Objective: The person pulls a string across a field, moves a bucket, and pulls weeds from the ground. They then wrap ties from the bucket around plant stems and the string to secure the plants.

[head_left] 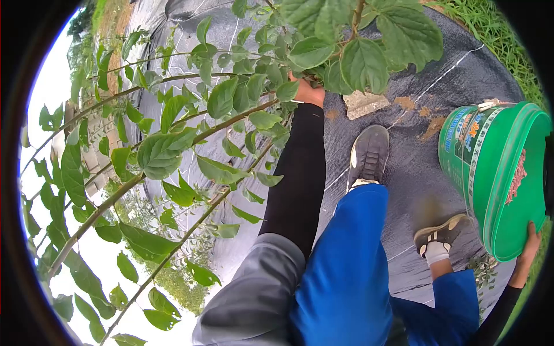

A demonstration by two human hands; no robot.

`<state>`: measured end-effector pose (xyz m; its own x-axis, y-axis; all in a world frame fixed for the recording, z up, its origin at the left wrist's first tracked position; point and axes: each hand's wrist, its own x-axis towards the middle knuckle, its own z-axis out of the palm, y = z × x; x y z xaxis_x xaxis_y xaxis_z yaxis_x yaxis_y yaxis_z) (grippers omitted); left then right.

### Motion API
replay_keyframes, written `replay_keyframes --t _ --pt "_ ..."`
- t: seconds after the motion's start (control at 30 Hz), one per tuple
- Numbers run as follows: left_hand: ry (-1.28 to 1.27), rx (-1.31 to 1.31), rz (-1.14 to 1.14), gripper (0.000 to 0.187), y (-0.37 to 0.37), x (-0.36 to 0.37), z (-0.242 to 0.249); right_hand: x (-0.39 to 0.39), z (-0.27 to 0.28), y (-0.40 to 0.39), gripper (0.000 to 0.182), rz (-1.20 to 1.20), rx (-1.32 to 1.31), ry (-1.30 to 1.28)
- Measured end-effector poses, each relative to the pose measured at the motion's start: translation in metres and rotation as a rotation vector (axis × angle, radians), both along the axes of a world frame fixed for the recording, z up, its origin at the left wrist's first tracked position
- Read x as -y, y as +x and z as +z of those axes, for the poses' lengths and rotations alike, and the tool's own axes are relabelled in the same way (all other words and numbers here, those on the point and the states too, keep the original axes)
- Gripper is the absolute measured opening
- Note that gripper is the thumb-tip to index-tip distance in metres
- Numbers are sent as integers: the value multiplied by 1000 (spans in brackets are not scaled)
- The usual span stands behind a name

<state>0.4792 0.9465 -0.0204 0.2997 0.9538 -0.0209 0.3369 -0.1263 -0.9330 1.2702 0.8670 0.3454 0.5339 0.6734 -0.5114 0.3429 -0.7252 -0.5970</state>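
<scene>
My left hand (310,93) reaches in among the leaves near the base of a leafy plant (164,153), and foliage hides its fingers. On the right, my right hand (526,249) grips the rim of a green bucket (490,167) with printed labels. The bucket is tilted, its mouth facing right in view. Some pinkish-brown material (516,177) lies inside it.
Black ground sheet (427,115) covers the soil, with white lines on it. A stone (365,104) and brown soil patches lie near my left hand. My two shoes stand on the sheet. Branches spread across the left; grass (508,29) borders the top right.
</scene>
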Motion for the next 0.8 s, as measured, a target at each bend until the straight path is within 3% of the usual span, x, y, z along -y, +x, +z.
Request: replay_keyframes --t 0.03,0.1,0.13,0.17,0.2,0.23,0.27,0.3,0.37,0.4,0.47,0.5,0.53,0.6,0.67,0.7,0.8 --pt "223 760 -5 41 -3 -1 -12 1 4 -5 36 9 3 16" --pt "183 1899 118 38 8 -7 -2 -3 9 -21 35 -9 63 -15" --pt "117 2360 354 41 27 -11 34 -5 10 -24 35 -18 85 -30" --pt "324 3123 552 44 47 -15 72 -3 10 -24 35 -1 65 -25" --pt "824 3511 767 47 67 -19 110 -2 12 -22 34 15 47 -18" --pt "510 3661 516 50 67 -16 120 -3 12 -24 34 6 58 -24" --pt "178 3760 242 53 66 -17 125 -3 14 -27 34 2 62 -24" --pt "172 3767 261 53 68 -18 127 -4 15 -29 33 1 65 -26" --pt "126 3533 162 57 67 -21 127 -4 15 -29 33 2 55 -37" --pt "126 3534 174 57 65 -21 126 -4 16 -30 32 8 38 -42" --pt "469 3639 280 39 59 -24 119 -5 17 -33 32 -9 24 -45" --pt "469 3641 281 39 57 -25 113 -5 17 -33 33 -23 7 -45" --pt "264 3063 250 48 55 -23 107 -5 17 -33 33 -21 9 -49" --pt "108 2477 216 58 55 -23 107 -6 17 -32 33 -19 8 -56" --pt "384 3610 301 56 59 -29 115 -7 16 -30 33 -19 14 -65" --pt "525 3498 368 55 63 -31 117 -6 16 -28 34 -24 23 -72" --pt "494 3532 372 56 73 -34 139 -5 16 -17 35 -19 -27 -102"
